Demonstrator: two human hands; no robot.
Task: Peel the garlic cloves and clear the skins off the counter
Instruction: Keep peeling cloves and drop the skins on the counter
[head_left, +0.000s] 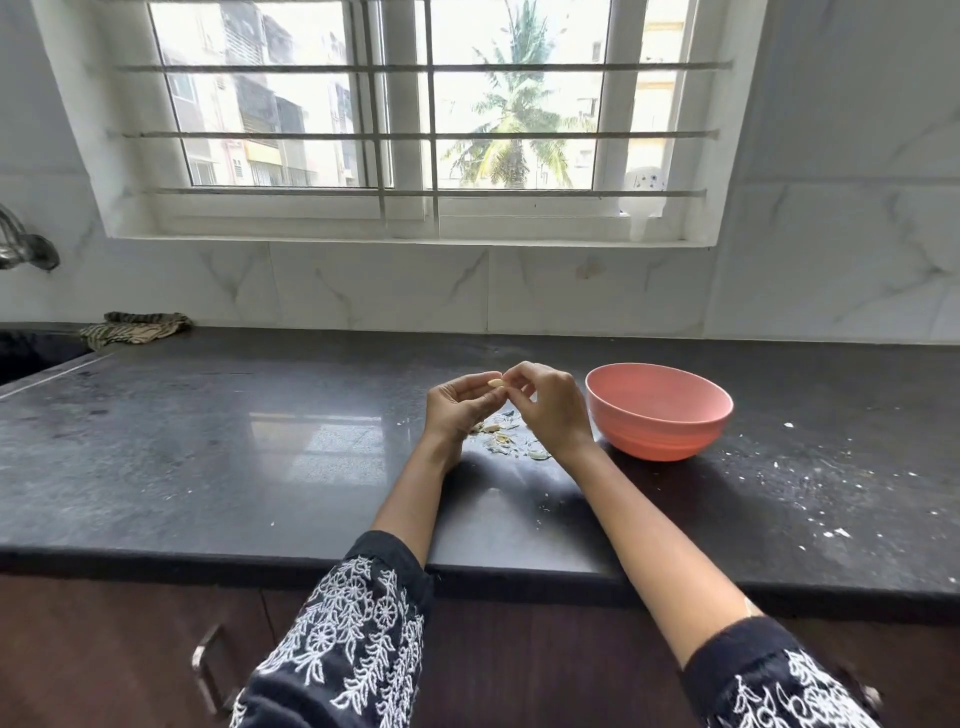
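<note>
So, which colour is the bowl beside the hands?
Pink; the bowl shows best in the head view.

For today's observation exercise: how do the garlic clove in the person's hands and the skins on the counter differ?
The garlic clove is held above the counter, pinched between the left hand and right hand; the skins lie loose on the counter. The clove is one solid pale piece; the skins are many thin scattered flakes. Both sit left of the pink bowl.

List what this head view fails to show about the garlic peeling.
- Garlic clove: too small and half covered by the fingertips of the left hand and right hand to tell how much skin remains.
- Pink bowl: near wall hides its bottom; contents unknown.
- Skins: partly hidden by both hands, uncountable.
- Sink: cut off by left edge.
</note>
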